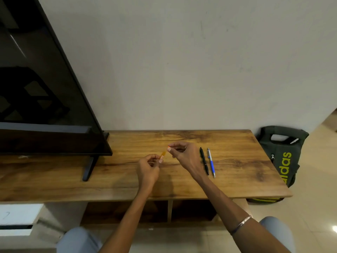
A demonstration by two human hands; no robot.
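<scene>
Over the middle of the wooden table [182, 179], my left hand [148, 168] pinches a short amber, see-through pen piece [162, 154] that points up and to the right. My right hand [183, 154] is a little to the right and farther back, pinching a tiny orange piece [168, 147] between thumb and forefinger. The two pieces are apart, with a small gap between them. A black pen [204, 160] and a blue-and-silver pen [211, 162] lie side by side on the table just right of my right hand.
A large black TV [45, 88] on a stand foot [89, 168] fills the left of the table. A dark bag with yellow lettering [284, 157] leans against the wall past the table's right end. Open shelves [164, 210] lie under the tabletop.
</scene>
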